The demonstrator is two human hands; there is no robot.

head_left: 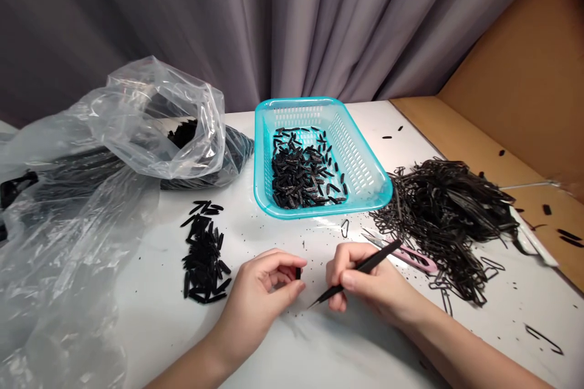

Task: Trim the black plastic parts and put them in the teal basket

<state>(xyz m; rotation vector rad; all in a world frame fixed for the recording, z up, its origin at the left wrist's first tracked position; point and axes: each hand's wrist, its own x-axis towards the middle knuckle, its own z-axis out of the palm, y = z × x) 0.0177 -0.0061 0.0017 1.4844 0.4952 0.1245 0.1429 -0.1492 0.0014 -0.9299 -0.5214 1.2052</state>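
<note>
Between the thumb and index finger of my left hand (262,292) is a small black strip piece (298,273), held upright above the white table. My right hand (365,282) grips black tweezers (367,265) like a pen, their fine metal tips pointing down and left, a little apart from the piece. To the left of my left hand lies a pile of similar black pieces (204,258). Beyond both hands stands a turquoise plastic basket (365,203), with many black pieces (296,176) heaped inside, mostly toward its left.
Clear plastic bags (68,292) with black material spread over the left side. At right are a tangled heap of thin black loops (451,213) and pink-handled scissors (415,260). A brown cardboard panel (524,73) borders the right; a grey curtain (296,24) hangs behind.
</note>
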